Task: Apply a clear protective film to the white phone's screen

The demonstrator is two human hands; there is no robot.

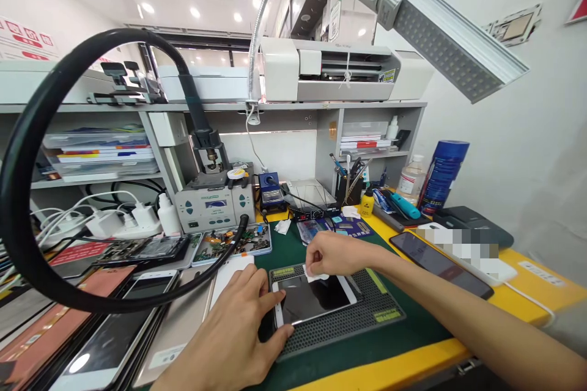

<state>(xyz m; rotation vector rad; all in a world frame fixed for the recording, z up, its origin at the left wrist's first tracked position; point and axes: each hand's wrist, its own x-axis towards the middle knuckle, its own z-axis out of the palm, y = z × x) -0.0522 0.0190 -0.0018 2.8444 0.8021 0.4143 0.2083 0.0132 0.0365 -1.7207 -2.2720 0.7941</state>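
A white-framed smartphone (314,298) lies screen up on a black perforated mat (339,328) with yellow-green labels. My left hand (238,324) grips its left end, the index finger and thumb on the white border. A small white wipe (316,275) touches the upper part of the dark screen. My right hand (337,253) is closed on this wipe, its fingertips pressing down, and it hides part of the screen's top edge. The mat rests on a green work surface (367,360).
Stacked phones (114,330) lie at the left beneath a looping black hose (13,195). Behind are a parts tray (232,243) and a grey hot-air station (213,204). A dark phone (440,263) lies at the right. An LED lamp (458,36) hangs above.
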